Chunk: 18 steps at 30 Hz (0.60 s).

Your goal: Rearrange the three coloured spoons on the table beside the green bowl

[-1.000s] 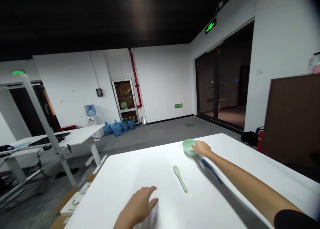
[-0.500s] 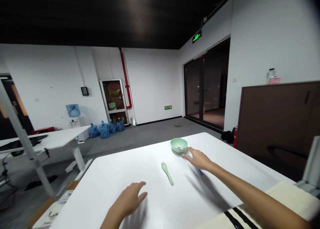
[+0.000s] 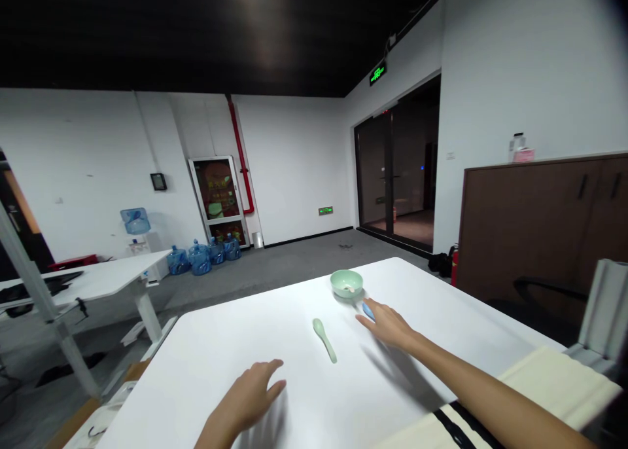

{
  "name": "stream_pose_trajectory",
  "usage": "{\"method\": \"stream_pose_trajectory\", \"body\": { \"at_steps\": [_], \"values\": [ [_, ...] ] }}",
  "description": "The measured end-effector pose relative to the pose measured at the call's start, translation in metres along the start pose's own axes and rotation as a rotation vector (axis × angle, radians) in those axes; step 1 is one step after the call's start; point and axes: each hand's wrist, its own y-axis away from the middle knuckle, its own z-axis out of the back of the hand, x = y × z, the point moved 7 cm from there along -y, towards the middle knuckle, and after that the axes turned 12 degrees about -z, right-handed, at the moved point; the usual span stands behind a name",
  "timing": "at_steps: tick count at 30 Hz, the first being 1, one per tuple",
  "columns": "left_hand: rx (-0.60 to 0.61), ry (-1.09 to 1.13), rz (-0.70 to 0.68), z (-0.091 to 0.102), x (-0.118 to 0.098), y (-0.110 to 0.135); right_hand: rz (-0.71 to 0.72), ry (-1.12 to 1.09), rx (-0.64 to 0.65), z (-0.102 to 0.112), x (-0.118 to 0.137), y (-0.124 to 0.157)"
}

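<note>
A pale green bowl (image 3: 346, 283) with a little white in it stands near the far edge of the white table (image 3: 196, 351). A pale green spoon (image 3: 324, 340) lies flat in the middle of the table, to the left of my right hand (image 3: 387, 324). That open hand is just below the bowl and apart from it, over a blue utensil (image 3: 367, 311) whose tip alone shows. My left hand (image 3: 248, 393) rests open near the table's near edge, holding nothing.
A cream cloth with black stripes (image 3: 540, 390) lies at the lower right. Beyond the table stand a dark brown cabinet (image 3: 530, 226), a black chair (image 3: 540, 298) and a red fire extinguisher (image 3: 454, 269). Another white desk (image 3: 98, 279) stands to the left.
My right hand has left the bowl's rim and drawn back toward me, now covering most of the blue utensil. The whole scene has shifted as my view turned left.
</note>
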Motion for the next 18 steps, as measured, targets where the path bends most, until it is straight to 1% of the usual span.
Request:
{"method": "stream_pose_trajectory", "body": {
  "at_steps": [6,13,16,18],
  "values": [
    [0.005,-0.009,0.006,0.001,-0.002,0.001,0.018,-0.012,-0.023,0.002,0.000,0.001],
    [0.016,-0.014,0.009,0.001,-0.003,0.001,-0.005,-0.025,-0.013,0.001,-0.002,0.001],
    [0.008,-0.004,0.003,0.000,-0.002,0.000,-0.051,-0.015,-0.008,0.006,-0.003,-0.007],
    [0.008,0.000,0.000,0.000,-0.002,-0.001,-0.077,0.006,-0.034,0.012,-0.004,-0.019]
  ]
}}
